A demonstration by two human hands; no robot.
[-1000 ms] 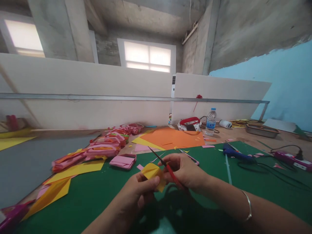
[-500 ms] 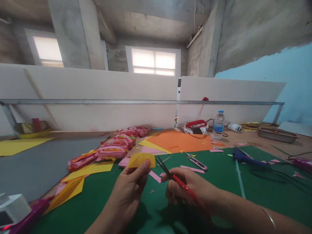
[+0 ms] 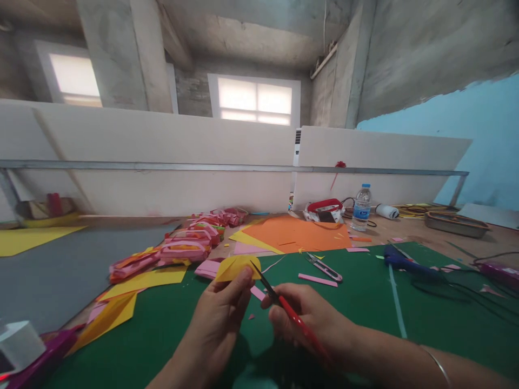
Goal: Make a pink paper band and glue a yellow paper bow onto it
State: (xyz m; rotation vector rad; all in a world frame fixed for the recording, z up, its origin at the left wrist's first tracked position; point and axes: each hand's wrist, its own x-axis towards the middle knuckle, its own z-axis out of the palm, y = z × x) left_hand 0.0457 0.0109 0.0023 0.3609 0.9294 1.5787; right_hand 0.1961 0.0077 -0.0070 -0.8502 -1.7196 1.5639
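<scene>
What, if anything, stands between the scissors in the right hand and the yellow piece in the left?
Nothing visible does: the red-handled scissors in the right hand have their tips at the right end of the yellow piece. The thumb of the left hand lies on its front, close beside the tips but not between.

Low in the middle of the frame, I see a left hand pinching a small yellow piece, and beside it a right hand gripping red-handled scissors, their blades up at the piece's right edge. Below them spreads a green mat, with thread snips lying right of centre. Pink bundles line the left of centre; an orange sheet lies mid-frame. Toward the right stand a water bottle and, lower, a blue tool lying on the mat.
</scene>
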